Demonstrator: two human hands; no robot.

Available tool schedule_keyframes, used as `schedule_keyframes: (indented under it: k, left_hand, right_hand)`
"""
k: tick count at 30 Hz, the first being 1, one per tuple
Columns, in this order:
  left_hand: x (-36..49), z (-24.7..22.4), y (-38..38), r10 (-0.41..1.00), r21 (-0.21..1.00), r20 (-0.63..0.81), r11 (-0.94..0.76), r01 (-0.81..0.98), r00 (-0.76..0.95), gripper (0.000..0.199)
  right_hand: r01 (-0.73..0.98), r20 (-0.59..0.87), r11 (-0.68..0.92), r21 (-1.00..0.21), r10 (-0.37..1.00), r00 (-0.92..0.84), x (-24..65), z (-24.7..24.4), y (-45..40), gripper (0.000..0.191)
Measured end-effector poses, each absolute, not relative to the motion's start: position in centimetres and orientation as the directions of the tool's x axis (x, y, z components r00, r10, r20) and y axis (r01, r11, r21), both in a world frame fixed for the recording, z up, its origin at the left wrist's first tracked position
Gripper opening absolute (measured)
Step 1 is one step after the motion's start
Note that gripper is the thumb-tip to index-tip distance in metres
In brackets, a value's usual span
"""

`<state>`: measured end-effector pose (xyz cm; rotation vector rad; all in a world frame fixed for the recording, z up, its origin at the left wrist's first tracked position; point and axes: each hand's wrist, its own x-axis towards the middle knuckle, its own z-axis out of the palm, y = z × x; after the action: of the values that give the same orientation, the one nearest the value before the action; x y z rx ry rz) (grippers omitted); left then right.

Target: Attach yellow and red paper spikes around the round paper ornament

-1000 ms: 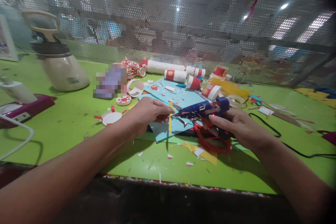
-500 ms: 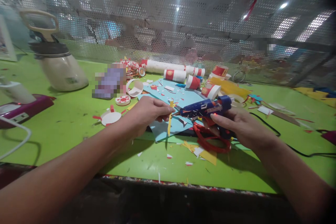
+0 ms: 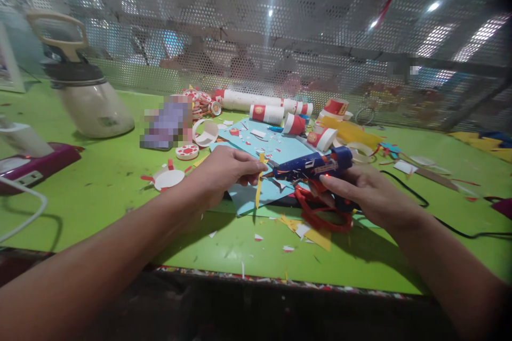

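Observation:
Between its fingertips my left hand [image 3: 234, 167] pinches a narrow yellow paper strip [image 3: 259, 192], which hangs down over the light blue paper [image 3: 244, 203]. My right hand [image 3: 366, 189] is closed round the handle of a blue hot glue gun [image 3: 312, 164] with a small red light lit. The gun's nozzle points left, right by the strip near my left fingertips; whether it touches cannot be made out. Red-handled scissors [image 3: 320, 218] show below the gun, partly hidden by it. Yellow paper scraps [image 3: 316, 235] lie in front of them.
Paper cups [image 3: 267, 114] and cut cup pieces lie behind the blue paper. To the left are a white paper disc [image 3: 168, 179] with red tabs, a phone [image 3: 164, 125], a sprayer bottle [image 3: 96, 106] and a purple power strip [image 3: 44, 170]. A black cord [image 3: 456, 230] runs at right.
Almost nothing differs. The glue gun has tilted or shifted very slightly, its nozzle staying beside the yellow strip. Both hands keep their hold.

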<state>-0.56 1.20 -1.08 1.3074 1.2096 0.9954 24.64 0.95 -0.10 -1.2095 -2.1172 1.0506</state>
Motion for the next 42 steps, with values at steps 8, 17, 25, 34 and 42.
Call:
schedule_keyframes:
  k: [8,17,25,34,42]
  left_hand:
    - [-0.42,-0.80,0.97,0.987,0.989,-0.069,0.049,0.138,0.145,0.018]
    - [-0.43,-0.95,1.10,0.984,0.989,-0.083,0.062,0.134,0.159,0.017]
    - [-0.41,-0.79,0.87,0.982,0.990,-0.087,0.067,0.124,0.168,0.020]
    - [-0.40,-0.69,0.89,0.981,0.989,-0.087,0.065,0.129,0.175,0.022]
    - [-0.49,-0.83,1.06,0.976,0.989,-0.106,0.082,0.126,0.190,0.018]
  right_hand:
    - [0.493,0.056,0.341,-0.800,0.862,-0.504,24.40,-0.05,0.89,0.042]
    - [0.512,0.066,0.346,-0.786,0.871,-0.487,24.78,-0.32,0.96,0.043]
    - [0.505,0.071,0.364,-0.783,0.858,-0.508,24.52,0.03,0.68,0.042]
    - [0.473,0.066,0.358,-0.805,0.846,-0.529,24.37,-0.10,0.64,0.041]
    - [0.498,0.074,0.374,-0.782,0.849,-0.523,24.60,-0.06,0.74,0.043]
